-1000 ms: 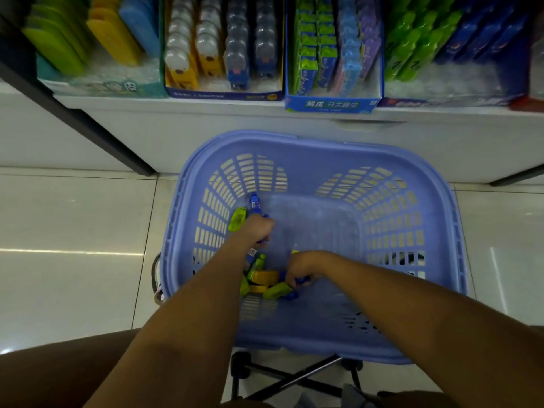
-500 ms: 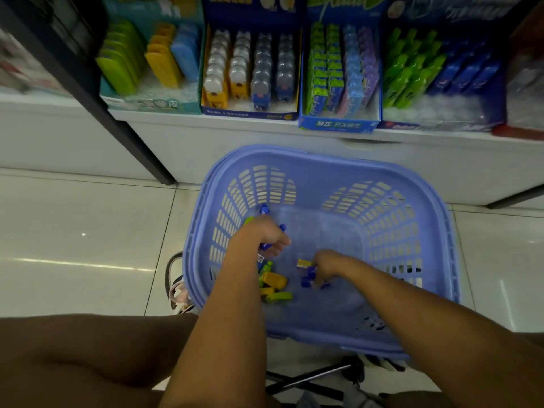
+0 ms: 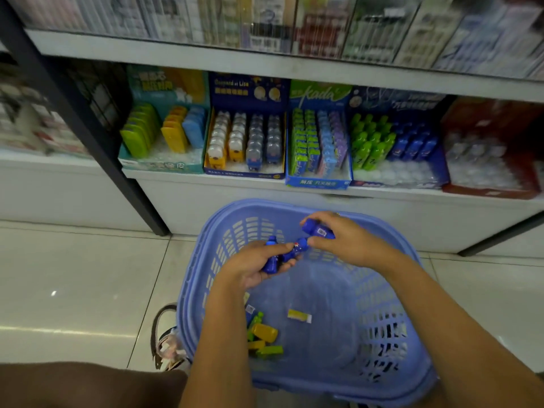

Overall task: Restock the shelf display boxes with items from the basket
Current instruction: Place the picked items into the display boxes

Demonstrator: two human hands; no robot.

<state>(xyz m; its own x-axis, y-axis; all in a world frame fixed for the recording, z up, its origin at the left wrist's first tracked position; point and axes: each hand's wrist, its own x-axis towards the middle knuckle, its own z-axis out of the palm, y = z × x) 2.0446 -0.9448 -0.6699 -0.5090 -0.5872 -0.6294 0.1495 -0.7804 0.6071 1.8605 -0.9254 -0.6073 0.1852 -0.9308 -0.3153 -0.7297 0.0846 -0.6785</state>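
Over the purple basket (image 3: pixel 368 290), the left hand (image 3: pixel 253 270) grips 2 blue bottles (image 3: pixel 272 262); the right hand (image 3: pixel 350 242) clamps a 3rd bottle (image 3: pixel 319 229). Their display box (image 3: pixel 394 173) sits at 1 o'clock. Crowded grips risk a dropped bottle.

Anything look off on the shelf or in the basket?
Nothing spilled or damaged. The green-and-blue bottle box has bare front slots, the red box looks almost empty, and loose items lie jumbled in the basket.
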